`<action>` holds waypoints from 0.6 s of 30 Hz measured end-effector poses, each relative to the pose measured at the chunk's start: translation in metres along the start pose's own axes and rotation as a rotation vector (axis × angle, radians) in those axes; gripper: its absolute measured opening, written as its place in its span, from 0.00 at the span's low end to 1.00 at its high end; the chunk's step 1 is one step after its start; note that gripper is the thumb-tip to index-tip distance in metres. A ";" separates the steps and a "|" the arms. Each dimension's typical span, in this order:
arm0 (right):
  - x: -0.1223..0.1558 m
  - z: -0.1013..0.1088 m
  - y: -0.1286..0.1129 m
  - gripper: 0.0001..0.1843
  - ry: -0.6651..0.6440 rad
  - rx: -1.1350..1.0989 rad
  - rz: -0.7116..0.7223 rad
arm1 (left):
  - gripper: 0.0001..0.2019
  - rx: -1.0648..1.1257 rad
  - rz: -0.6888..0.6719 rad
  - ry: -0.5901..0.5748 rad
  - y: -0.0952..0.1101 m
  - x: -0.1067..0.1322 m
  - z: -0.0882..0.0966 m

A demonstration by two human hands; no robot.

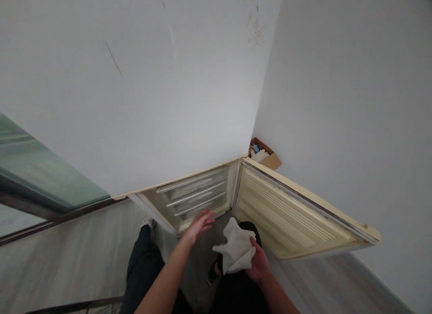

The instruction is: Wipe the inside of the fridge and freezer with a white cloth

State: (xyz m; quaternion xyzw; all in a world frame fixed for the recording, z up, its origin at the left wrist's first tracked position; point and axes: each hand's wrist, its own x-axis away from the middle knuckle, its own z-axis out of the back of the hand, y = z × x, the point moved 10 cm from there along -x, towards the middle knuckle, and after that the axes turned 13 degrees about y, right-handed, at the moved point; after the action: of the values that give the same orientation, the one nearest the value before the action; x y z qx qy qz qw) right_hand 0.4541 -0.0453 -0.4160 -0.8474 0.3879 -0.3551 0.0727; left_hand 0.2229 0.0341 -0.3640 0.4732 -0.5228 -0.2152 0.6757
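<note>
Right hand (258, 262) clamped on white cloth (236, 248), left hand (200, 224) open, fingers spread near freezer drawers (191, 194) (door (290, 215) swung wide). Wiping looks barely started; drawers untouched.

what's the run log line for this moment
left hand: open, reaching toward freezer drawers | right hand: holds white cloth | lower door: open

Single view, head-mounted. The camera sits high on a standing person and points steeply down and forward, close to a white refrigerator (141, 102). Its open lower door (290, 215), the floor (67, 255) and the person's forearms fill the bottom.
</note>
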 end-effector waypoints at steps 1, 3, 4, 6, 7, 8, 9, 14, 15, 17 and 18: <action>0.000 0.002 -0.001 0.32 0.008 0.016 0.003 | 0.15 0.109 -0.002 0.070 0.019 -0.015 0.007; 0.002 0.006 -0.006 0.33 0.019 0.050 0.018 | 0.13 0.299 -0.001 0.188 0.053 -0.039 0.019; 0.002 0.007 -0.009 0.33 0.019 0.062 0.025 | 0.14 0.377 0.006 0.234 0.067 -0.048 0.023; 0.004 0.008 -0.013 0.32 0.015 0.066 0.032 | 0.15 0.498 0.028 0.305 0.087 -0.062 0.030; 0.004 0.009 -0.014 0.32 0.014 0.060 0.034 | 0.15 0.542 0.042 0.329 0.094 -0.067 0.032; 0.005 0.009 -0.014 0.31 0.015 0.054 0.035 | 0.15 0.577 0.058 0.349 0.099 -0.071 0.032; 0.005 0.010 -0.014 0.31 0.018 0.052 0.038 | 0.15 0.602 0.077 0.363 0.101 -0.074 0.033; 0.005 0.004 -0.008 0.32 0.014 0.082 0.028 | 0.13 0.672 0.120 0.418 0.102 -0.087 0.036; 0.005 0.001 -0.007 0.32 0.011 0.085 0.024 | 0.13 0.682 0.116 0.431 0.101 -0.089 0.038; 0.004 -0.002 -0.006 0.33 0.008 0.095 0.022 | 0.14 0.695 0.108 0.445 0.101 -0.093 0.043; 0.004 -0.003 -0.006 0.33 0.010 0.105 0.024 | 0.14 0.705 0.093 0.441 0.102 -0.095 0.044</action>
State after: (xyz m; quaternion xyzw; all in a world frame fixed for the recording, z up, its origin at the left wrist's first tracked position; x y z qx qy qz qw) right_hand 0.4575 -0.0433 -0.4089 -0.8359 0.3793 -0.3784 0.1191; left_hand 0.1275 0.1370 -0.3236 0.6860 -0.4282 0.1140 0.5772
